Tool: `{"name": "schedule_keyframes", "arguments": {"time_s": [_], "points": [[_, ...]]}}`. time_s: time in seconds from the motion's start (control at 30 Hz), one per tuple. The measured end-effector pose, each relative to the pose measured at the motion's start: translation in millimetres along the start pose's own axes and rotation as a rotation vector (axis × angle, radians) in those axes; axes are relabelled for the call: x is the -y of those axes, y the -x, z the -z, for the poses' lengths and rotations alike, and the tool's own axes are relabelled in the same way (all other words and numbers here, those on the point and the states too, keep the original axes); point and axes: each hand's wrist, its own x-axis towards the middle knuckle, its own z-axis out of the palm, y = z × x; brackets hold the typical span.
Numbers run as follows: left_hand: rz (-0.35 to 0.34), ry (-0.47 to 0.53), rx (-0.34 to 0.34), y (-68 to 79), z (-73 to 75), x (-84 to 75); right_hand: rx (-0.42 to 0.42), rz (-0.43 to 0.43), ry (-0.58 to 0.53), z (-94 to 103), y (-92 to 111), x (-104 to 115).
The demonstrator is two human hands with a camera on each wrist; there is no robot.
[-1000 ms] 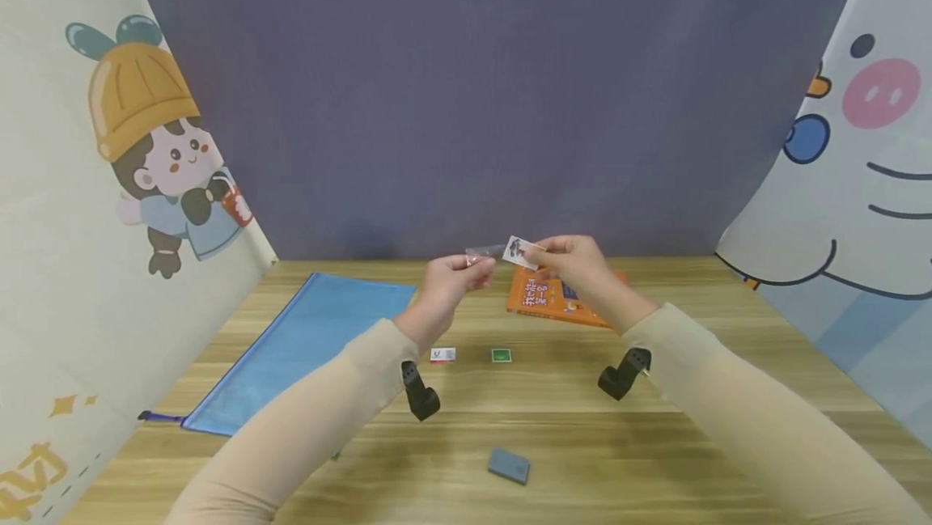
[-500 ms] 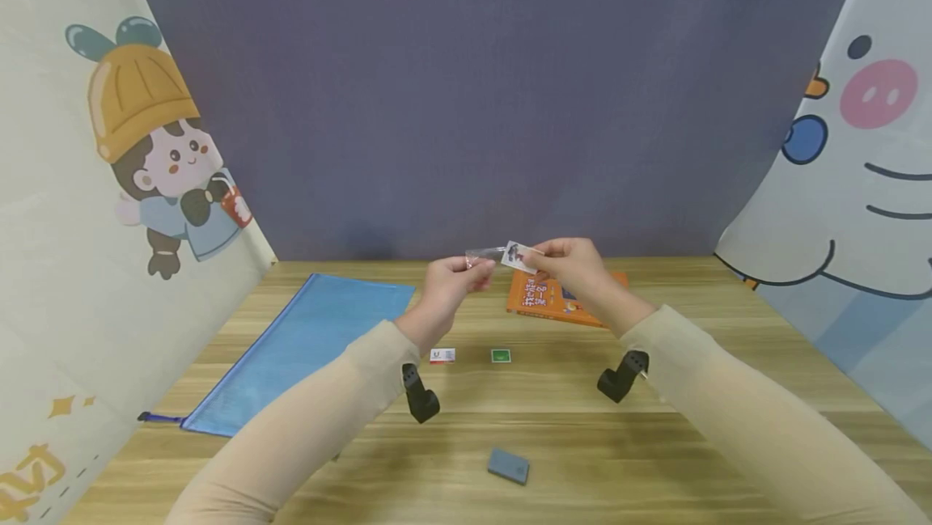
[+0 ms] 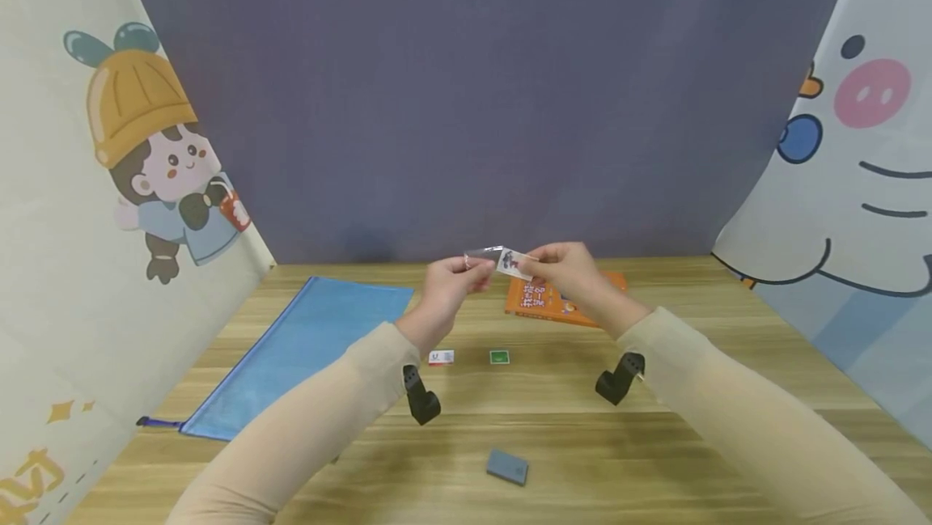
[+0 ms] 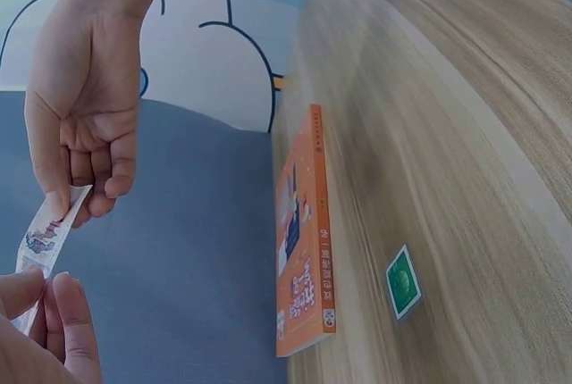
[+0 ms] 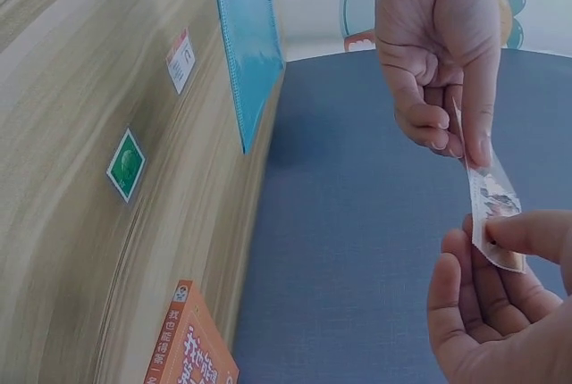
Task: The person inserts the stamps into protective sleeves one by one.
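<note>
In the head view my left hand (image 3: 451, 282) pinches a small clear plastic sleeve (image 3: 482, 253) between thumb and fingers, above the table. Facing it, my right hand (image 3: 571, 270) pinches a white stamp (image 3: 508, 260) with a dark and reddish picture. The stamp's edge looks perforated in the right wrist view, where the stamp (image 5: 492, 210) overlaps the clear sleeve. From the left wrist, the stamp (image 4: 43, 239) spans the short gap between both hands' fingertips. My right fingers hide part of the stamp.
Below the hands lie a green stamp (image 3: 499, 357) and a white card (image 3: 441, 358) with a red edge. An orange book (image 3: 535, 302) lies behind, a blue mesh pouch (image 3: 298, 363) at left, a small grey-blue box (image 3: 507, 467) in front. A dark cloth (image 3: 466, 104) hangs at the back.
My right hand has brought the stamp left and slightly down until it meets the clear sleeve's end. My left hand has stayed nearly still.
</note>
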Motion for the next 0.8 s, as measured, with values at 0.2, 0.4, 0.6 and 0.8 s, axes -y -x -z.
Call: {"name": "schedule_keyframes", "arguments": {"time_s": [0.2,0.4,0.6,0.8], "points": [[-0.008,-0.024,0.011,0.0,0.0,-0.3,-0.001,-0.009,0.016,-1.0,-1.5,-0.2],[-0.005,-0.048,0.016,0.3,0.8,-0.4,0.022,-0.001,0.059,-0.3,-1.3,1.4],[-0.002,-0.07,0.042,1.7,0.6,-0.3,0.038,0.004,0.068,0.2,-0.5,3.8],[0.015,-0.091,0.061,3.7,0.5,-0.7,0.055,0.035,0.124,0.8,0.3,4.2]]}}
